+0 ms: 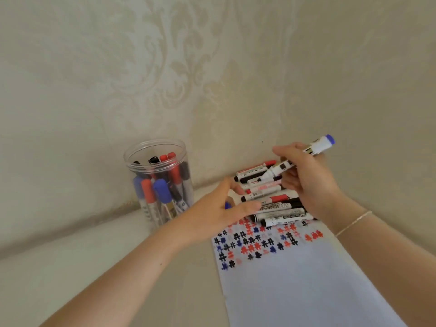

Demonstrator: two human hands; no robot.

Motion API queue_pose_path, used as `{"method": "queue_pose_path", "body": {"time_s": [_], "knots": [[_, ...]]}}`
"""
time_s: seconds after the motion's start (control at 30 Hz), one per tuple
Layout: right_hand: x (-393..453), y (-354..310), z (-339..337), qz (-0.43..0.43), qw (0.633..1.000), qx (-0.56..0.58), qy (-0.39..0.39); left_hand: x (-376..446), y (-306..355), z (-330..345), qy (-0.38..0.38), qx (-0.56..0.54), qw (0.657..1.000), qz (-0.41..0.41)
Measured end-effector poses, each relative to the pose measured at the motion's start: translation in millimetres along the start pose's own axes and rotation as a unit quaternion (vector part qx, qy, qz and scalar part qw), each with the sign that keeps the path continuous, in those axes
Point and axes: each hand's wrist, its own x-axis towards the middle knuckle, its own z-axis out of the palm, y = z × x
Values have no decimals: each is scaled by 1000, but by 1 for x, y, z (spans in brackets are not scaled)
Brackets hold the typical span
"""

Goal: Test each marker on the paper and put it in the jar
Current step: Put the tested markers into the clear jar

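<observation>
Pinching a white-barrelled marker (299, 159) near its middle, the fingers (286, 153) of the right hand (306, 175) curl round the barrel at right of centre in the frame. The marker is held tilted: its blue end (329, 139) points to the upper right, and its uncapped white nose (266, 175) points down-left, above the loose markers and apart from the paper. A thin bracelet (354, 223) crosses the right wrist.

The left hand (221, 208) sits just left of centre, its thumb and fingers curled together around a small blue cap (227, 205), of which only a sliver shows. The left fingertips (250, 206) touch or overlap the near end of the marker pile; which one cannot be told.

The pile of loose markers (273, 201), with red and black caps, lies flat between the two hands at the top edge of the paper (306, 279). The sheet runs from centre to the lower right of the frame; its upper band is covered with black, red and blue hash-shaped test marks (257, 241), and the lower part is bare.

The clear plastic jar (158, 182) stands upright at centre left, well apart from the held marker, just left of the left hand. It holds several markers with red, blue and black caps standing on end. Everything rests on a pale surface (70, 256) against a patterned wall (165, 55).
</observation>
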Motion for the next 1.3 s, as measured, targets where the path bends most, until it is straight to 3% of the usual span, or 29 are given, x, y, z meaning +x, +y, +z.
{"method": "queue_pose_path", "body": {"time_s": [0.1, 0.27, 0.43, 0.63, 0.73, 1.1, 1.3], "knots": [[-9, -3, -15, -4, 998, -30, 54, -13, -20, -8, -70, 152, 986, -24], [-45, 25, 2, 99, 992, -44, -70, -28, -43, -9, -144, 164, 974, -66], [-71, 64, 40, 127, 988, -78, -32, -36, -54, 3, -112, 179, 976, -58], [-82, 92, 52, 87, 973, -209, 51, -37, -62, 16, -27, 304, 952, 24], [-83, 98, 53, 61, 962, -256, 75, -37, -65, 17, -18, 313, 949, 38], [-86, 101, 55, 11, 951, -304, 61, -33, -71, 16, -34, 310, 949, 39], [-86, 100, 54, 31, 954, -293, 45, -33, -69, 15, -42, 302, 952, 37]]}}
